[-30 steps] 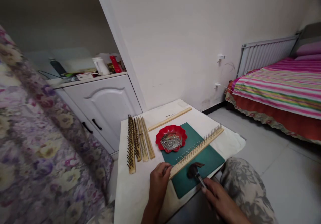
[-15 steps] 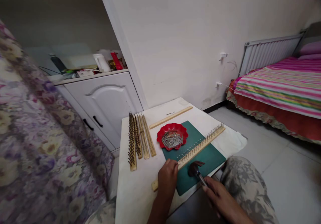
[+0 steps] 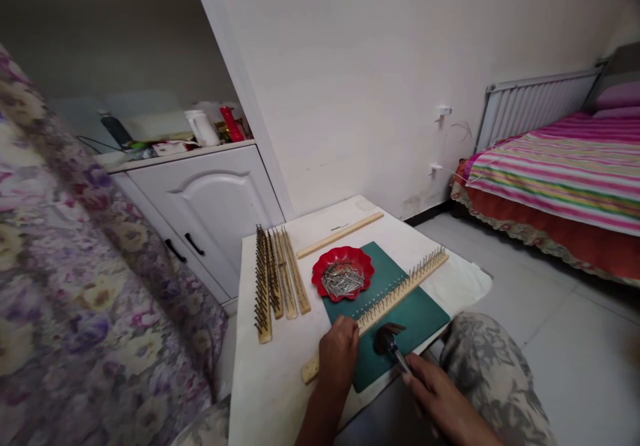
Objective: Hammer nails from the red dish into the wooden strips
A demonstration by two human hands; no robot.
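Observation:
A long wooden strip (image 3: 385,309) with rows of upright nails lies slantwise across a green mat (image 3: 367,369). My left hand (image 3: 340,349) is closed over the strip's near left part, fingertips together beside the row of nails. What those fingers pinch is hidden or too small to make out. My right hand (image 3: 433,386) grips the handle of a claw hammer (image 3: 387,341). Its dark head hovers over the mat, just on the near side of the strip and apart from the nails. Beyond the strip, a red scalloped dish (image 3: 367,259) holds a heap of loose nails (image 3: 343,279).
Several nail-studded strips (image 3: 264,286) lie side by side on the table's left. A bare wooden strip (image 3: 340,234) and a few loose nails (image 3: 339,227) lie at the back of the white-covered table (image 3: 280,379). My patterned trouser knee (image 3: 485,353) is against the right edge.
Almost nothing differs. My left hand has shifted very slightly along the strip; the hammer stays over the mat in my right hand. The view has tilted a little.

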